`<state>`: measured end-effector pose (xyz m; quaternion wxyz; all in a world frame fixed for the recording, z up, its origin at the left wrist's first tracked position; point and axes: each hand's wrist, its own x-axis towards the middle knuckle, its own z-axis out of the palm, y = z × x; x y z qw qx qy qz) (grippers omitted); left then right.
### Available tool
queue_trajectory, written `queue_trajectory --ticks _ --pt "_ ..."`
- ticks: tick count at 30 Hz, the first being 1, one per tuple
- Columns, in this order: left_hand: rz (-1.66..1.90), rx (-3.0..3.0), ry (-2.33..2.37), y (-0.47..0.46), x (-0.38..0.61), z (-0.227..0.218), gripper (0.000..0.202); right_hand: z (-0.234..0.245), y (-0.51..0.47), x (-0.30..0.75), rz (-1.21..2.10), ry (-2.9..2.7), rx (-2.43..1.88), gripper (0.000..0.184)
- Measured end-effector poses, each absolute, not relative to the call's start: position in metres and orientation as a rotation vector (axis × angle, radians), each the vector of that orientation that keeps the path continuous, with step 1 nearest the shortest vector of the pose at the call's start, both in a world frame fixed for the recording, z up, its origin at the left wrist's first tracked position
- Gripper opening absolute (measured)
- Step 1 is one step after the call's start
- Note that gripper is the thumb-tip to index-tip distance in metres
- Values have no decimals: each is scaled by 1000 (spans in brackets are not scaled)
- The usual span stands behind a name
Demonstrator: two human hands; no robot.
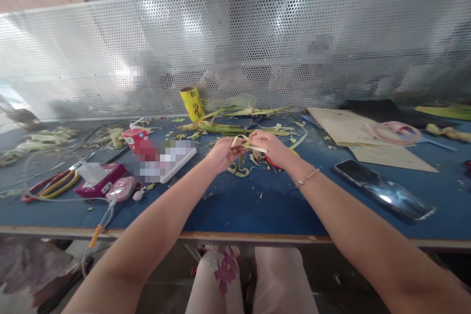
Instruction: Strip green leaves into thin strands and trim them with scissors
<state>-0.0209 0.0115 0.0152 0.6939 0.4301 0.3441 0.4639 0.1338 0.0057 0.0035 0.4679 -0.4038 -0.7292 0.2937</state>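
Both my hands meet over the blue table (235,206) near its middle. My left hand (223,153) is closed, pinching one end of a pale green leaf strip (253,146). My right hand (270,147) is closed on the other part of the same strip, and a red-handled thing (273,162) shows beneath its palm; I cannot make out what it is. Curled leaf scraps (238,170) lie just under the hands. A bundle of long green leaves (228,128) lies behind them.
A yellow roll (192,103) stands at the back by a perforated metal screen (235,44). A dark phone (384,189) lies at right, cardboard (353,132) beyond it. At left are a red carton (136,138), pink case (101,181), pink gadget (120,188) and cables.
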Motion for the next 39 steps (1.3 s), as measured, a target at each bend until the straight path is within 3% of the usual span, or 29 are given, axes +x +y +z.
queue_trajectory --ticks 6,17,33,39 --pt "1068 871 762 14 -22 15 18 7 3 131 651 -1806 -1026 31" --pt "1118 977 755 19 -25 7 5 8 2 129 573 -1784 -1034 33" --pt "1167 1164 688 18 -25 3 26 -3 7 124 432 -1840 -1017 29" --pt "1203 1125 779 15 -23 7 31 -7 11 121 756 -1562 -949 26"
